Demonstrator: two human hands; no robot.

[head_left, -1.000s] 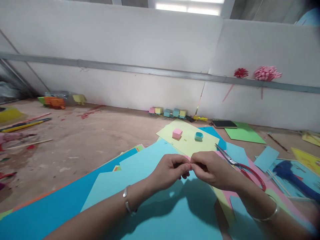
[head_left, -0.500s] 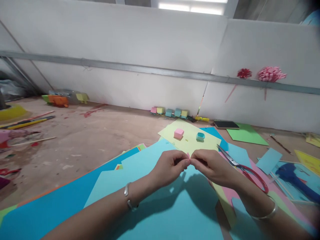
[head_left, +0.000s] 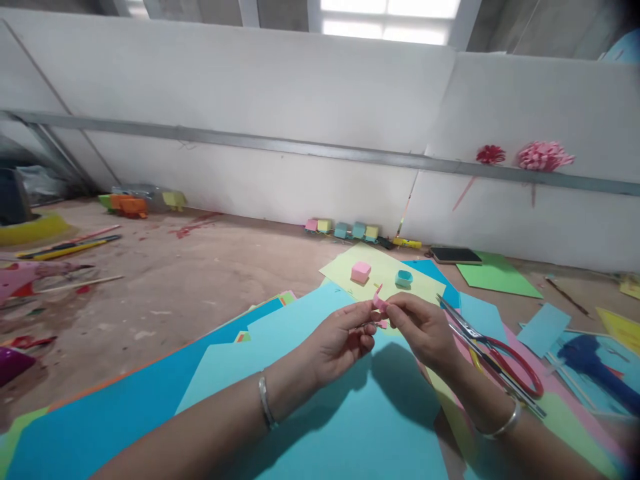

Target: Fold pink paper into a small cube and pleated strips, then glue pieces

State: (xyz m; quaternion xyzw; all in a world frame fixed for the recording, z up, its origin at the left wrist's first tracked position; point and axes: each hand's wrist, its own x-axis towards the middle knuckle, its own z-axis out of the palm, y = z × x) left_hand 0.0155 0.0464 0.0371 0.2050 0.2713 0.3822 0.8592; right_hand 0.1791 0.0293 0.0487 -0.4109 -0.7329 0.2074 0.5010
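Observation:
A small folded strip of pink paper (head_left: 379,303) is pinched by the fingertips of both hands above a light blue sheet (head_left: 320,420). My left hand (head_left: 345,339) grips its left side, palm turned partly up and the lower fingers curled. On the other side, my right hand (head_left: 423,327) holds it between thumb and forefinger. Part of the strip is hidden by the fingers. Just beyond lie a pink paper box (head_left: 361,271) and a small teal open box (head_left: 403,279) on a pale yellow sheet (head_left: 383,261).
Red-handled scissors (head_left: 515,367) lie beside my right wrist, with a slim metal tool (head_left: 520,387) alongside. Several small paper boxes (head_left: 341,230) line the white wall. A dark phone (head_left: 456,255) rests on green paper (head_left: 500,275). Brushes (head_left: 75,248) lie at left.
My left hand has turned its palm upward, and my right hand has shifted slightly right. More of the pink paper shows between them. The view has tilted up a little.

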